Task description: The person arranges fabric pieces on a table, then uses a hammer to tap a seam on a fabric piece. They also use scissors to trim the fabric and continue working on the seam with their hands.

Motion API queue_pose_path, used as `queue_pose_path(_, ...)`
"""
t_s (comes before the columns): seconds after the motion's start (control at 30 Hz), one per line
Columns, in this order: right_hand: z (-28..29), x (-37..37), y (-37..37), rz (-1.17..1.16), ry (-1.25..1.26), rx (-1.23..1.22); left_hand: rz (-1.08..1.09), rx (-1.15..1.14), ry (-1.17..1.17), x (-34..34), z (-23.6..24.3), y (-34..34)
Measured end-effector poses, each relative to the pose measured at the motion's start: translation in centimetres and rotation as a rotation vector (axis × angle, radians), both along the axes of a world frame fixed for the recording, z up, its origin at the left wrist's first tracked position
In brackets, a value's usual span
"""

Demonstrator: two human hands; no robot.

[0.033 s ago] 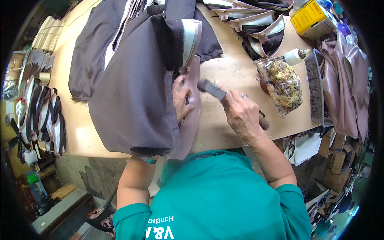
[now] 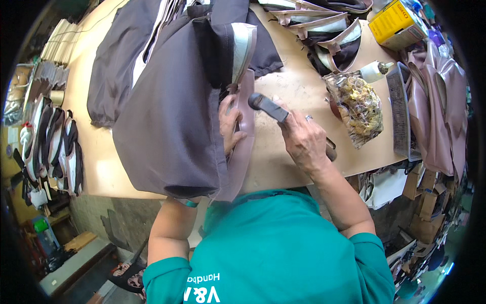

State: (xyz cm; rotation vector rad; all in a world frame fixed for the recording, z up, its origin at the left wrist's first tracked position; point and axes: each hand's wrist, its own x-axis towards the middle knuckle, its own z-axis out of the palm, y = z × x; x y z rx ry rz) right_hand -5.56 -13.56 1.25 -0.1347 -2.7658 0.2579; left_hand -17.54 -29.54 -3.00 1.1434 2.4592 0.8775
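A large dark grey fabric bag piece (image 2: 167, 111) with a mauve lining edge (image 2: 246, 116) drapes over my left forearm. My left hand (image 2: 230, 121) shows in its opening, thumb and fingers apart but bearing on the mauve edge and keeping hold of it; some fingertips are hidden by the cloth. Just to the right, my right hand (image 2: 305, 139) is wrapped round the handle of a hammer (image 2: 273, 109). Its dark round head hovers close to the mauve edge, apart from it by a small gap. The handle's end pokes out beyond my palm.
More dark bag pieces (image 2: 114, 76) lie at the back left, with trimmed pieces (image 2: 334, 40) farther right. On the right are a scrap-filled bag (image 2: 362, 109), a white squeeze bottle (image 2: 373, 72), a yellow can (image 2: 397, 25), a grey basket (image 2: 400, 116) and mauve sheets (image 2: 435, 111).
The hammer and my right hand have shifted very slightly, the hammer head a little away from me. My left hand and the bag piece stay almost where they were.
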Motion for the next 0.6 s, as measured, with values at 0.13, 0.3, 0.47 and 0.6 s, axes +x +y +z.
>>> queue_pose_path(0.13, -2.1, 0.1, 0.8, 0.141, -0.144, 0.046, -0.047, 0.093, 0.069, -0.1, -0.8, -0.7)
queue_pose_path(0.3, -0.9, 2.4, -0.7, 0.146, -0.220, -0.086, -0.014, 0.108, 0.010, 0.6, -0.4, -0.5)
queue_pose_path(0.47, -1.1, 3.8, -1.4, 0.201, -0.261, -0.060, 0.030, 0.049, 0.010, 1.0, 0.1, -0.4)
queue_pose_path(0.6, -0.4, 4.7, -1.9, 0.294, -0.239, -0.035, 0.019, 0.077, 0.035, 0.8, -0.5, -0.9)
